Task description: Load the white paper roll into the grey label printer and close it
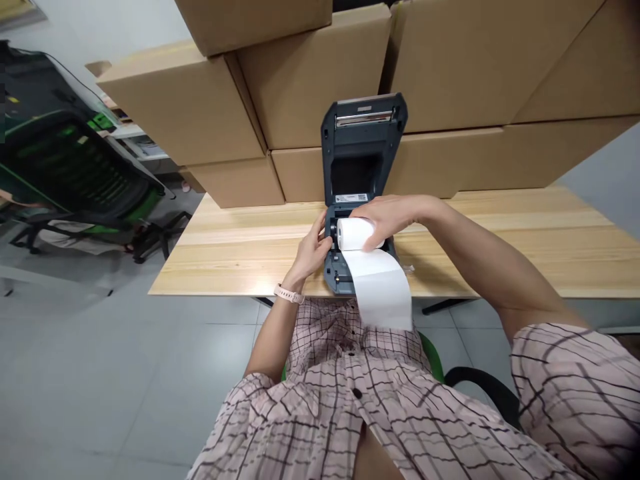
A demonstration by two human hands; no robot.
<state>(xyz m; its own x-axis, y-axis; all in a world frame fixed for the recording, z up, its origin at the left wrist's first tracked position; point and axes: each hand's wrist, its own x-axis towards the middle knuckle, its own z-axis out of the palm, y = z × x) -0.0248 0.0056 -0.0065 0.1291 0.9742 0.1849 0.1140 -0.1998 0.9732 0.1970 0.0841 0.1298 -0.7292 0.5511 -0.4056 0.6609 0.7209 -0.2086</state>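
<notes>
A dark grey label printer (363, 153) stands on the wooden table (240, 253) with its lid raised. A white paper roll (353, 233) rests in its bay, and a loose strip of paper (385, 290) hangs over the table's front edge. My right hand (387, 217) is closed over the top of the roll. My left hand (314, 250) presses against the printer's left side beside the roll, fingers curled on the casing. A watch with a pale strap sits on my left wrist.
Large cardboard boxes (310, 87) are stacked along the back of the table behind the printer. A black and green office chair (75, 173) stands on the grey tiled floor at the left. My own chair's green and black edge (470, 380) shows below the table.
</notes>
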